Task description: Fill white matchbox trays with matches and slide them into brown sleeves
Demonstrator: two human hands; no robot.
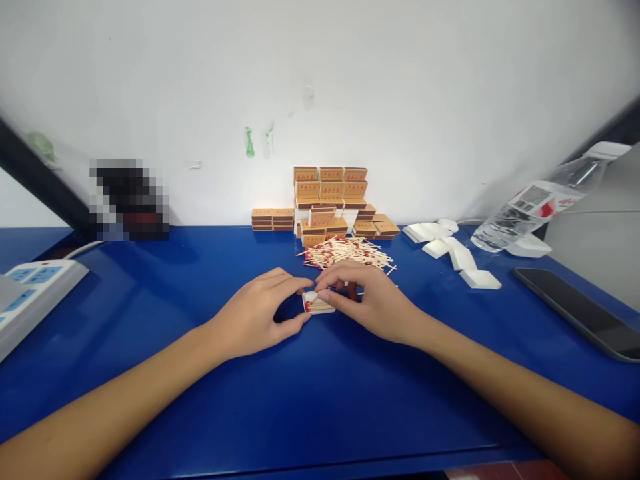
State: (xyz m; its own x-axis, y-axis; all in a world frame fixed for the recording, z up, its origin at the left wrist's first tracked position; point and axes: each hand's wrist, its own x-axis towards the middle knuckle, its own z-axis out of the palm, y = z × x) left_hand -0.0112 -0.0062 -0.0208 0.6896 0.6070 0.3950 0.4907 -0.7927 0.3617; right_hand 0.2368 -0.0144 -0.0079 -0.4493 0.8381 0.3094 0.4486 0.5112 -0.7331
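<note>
A small white matchbox tray [307, 305] rests on the blue table with red-headed matches [320, 307] lying in it. My left hand [260, 310] steadies the tray's left end between thumb and fingers. Over the tray's right side, my right hand [365, 300] has thumb and index finger closed at the matches, and its fingers cover part of them. Just behind both hands spreads a loose pile of matches [350, 250].
Orange matchboxes [331, 190] are stacked against the wall. White empty trays [463, 257] lie at right, near a tilted water bottle [545, 200] and a phone [580, 310]. A power strip [43, 287] sits at left, with a blurred dark object [133, 200] behind it.
</note>
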